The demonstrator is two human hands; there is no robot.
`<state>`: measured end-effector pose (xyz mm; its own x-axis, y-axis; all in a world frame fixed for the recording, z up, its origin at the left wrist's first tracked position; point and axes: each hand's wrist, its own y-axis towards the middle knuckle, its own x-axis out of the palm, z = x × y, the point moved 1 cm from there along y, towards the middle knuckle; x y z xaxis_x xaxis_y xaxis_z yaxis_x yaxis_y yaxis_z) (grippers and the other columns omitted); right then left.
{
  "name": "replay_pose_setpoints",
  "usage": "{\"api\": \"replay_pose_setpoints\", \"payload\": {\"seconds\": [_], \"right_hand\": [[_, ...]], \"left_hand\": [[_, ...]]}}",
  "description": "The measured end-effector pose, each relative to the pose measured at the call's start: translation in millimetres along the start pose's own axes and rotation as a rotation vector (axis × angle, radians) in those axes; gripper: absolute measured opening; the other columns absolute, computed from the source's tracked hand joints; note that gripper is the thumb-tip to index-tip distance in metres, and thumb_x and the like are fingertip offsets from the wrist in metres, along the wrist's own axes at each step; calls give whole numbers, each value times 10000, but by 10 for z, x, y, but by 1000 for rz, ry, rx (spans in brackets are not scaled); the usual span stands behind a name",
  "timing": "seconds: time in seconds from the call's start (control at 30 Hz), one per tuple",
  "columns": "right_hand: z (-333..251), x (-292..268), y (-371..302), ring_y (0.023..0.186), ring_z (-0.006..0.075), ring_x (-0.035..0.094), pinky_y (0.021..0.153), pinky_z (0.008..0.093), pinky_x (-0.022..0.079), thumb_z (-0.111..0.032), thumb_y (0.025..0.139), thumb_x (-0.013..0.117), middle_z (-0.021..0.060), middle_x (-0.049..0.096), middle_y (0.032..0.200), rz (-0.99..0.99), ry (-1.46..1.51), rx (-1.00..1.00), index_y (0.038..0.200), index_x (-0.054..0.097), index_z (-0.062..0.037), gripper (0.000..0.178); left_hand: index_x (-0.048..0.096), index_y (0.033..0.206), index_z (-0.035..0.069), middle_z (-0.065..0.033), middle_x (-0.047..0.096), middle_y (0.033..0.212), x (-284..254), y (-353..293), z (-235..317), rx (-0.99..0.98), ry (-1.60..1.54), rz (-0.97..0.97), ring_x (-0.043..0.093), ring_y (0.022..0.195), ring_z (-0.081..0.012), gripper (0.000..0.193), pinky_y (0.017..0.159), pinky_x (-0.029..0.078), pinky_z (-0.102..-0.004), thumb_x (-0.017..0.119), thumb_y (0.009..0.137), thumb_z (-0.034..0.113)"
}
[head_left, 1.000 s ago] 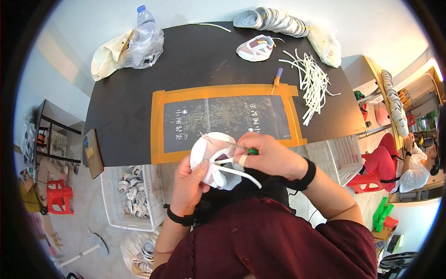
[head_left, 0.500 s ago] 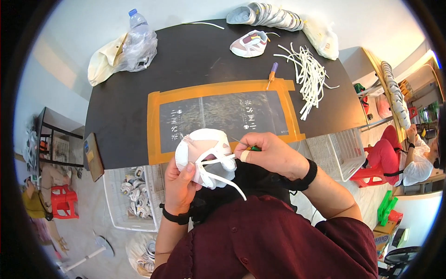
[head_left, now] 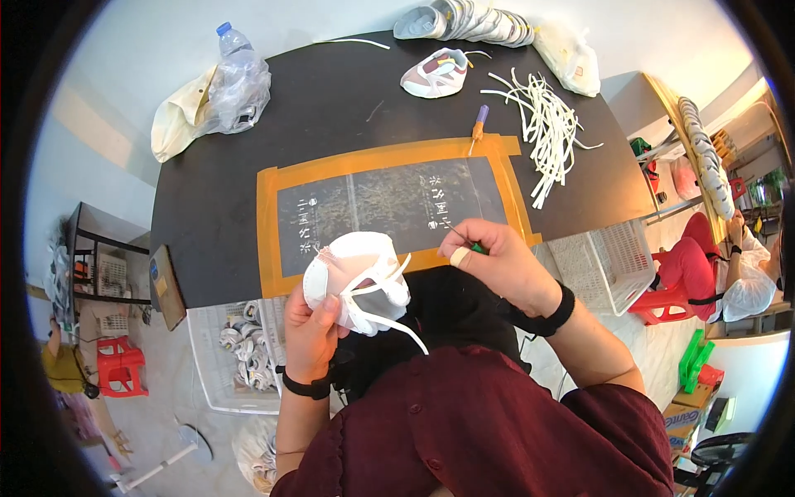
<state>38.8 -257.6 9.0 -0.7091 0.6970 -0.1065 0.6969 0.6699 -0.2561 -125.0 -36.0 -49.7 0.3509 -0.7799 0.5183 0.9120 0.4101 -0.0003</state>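
My left hand (head_left: 311,335) grips a small white and pale pink shoe upper (head_left: 341,263) above my lap, with the thumb on its side. A white shoelace (head_left: 389,325) runs through it, one end hanging toward me and a short end standing up at the right. Apart from the upper, to its right, my right hand (head_left: 501,261) is closed round a thin tool with a green handle (head_left: 478,248), like an awl. Most of the handle is hidden in the fingers, and I cannot make out its tip.
On the dark table (head_left: 207,190), orange tape frames a clear sheet (head_left: 389,203). Beyond lie a purple-and-orange awl (head_left: 480,124), loose white laces (head_left: 551,132), another shoe upper (head_left: 436,74) and stacked uppers (head_left: 472,23). A crate (head_left: 240,398) stands left; a person (head_left: 749,269) sits far right.
My right hand has moved right, away from the shoe upper, with the green-handled tool. The short lace end that was at its fingers is now free. My left hand still holds the upper.
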Motion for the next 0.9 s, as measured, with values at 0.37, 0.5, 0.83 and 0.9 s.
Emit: {"api": "replay_pose_setpoints", "payload": {"seconds": [0.37, 0.5, 0.83, 0.9], "right_hand": [[-124, 708, -130, 773, 268, 646, 675, 356, 527, -191, 824, 765, 83, 628, 907, 149, -530, -493, 949, 634, -96, 205], [-13, 755, -98, 770, 322, 650, 628, 422, 514, -171, 846, 684, 92, 618, 876, 192, -410, -477, 916, 578, -84, 153], [103, 774, -108, 729, 139, 588, 654, 301, 496, -87, 884, 674, 52, 608, 827, 101, -240, -296, 912, 615, -50, 74], [152, 792, -99, 735, 97, 559, 659, 281, 486, -79, 894, 660, 27, 605, 833, 59, -137, -241, 925, 609, -41, 71]], "left_hand": [[610, 1182, -2, -17, 630, 936, 298, -122, -46, 50, 333, -4, 516, 722, -57, 247, 645, 438, -216, 603, 977, 136], [619, 1154, -14, 2, 603, 895, 363, -125, -38, 114, 403, 11, 526, 784, -76, 225, 683, 445, -250, 606, 968, 111], [635, 973, 2, -96, 621, 839, 434, -51, 45, 488, 847, -58, 567, 736, -237, 160, 671, 442, -320, 688, 823, 18], [636, 973, 2, -92, 619, 838, 399, -63, 39, 456, 845, -49, 564, 734, -225, 159, 667, 440, -318, 690, 825, 20]]}}
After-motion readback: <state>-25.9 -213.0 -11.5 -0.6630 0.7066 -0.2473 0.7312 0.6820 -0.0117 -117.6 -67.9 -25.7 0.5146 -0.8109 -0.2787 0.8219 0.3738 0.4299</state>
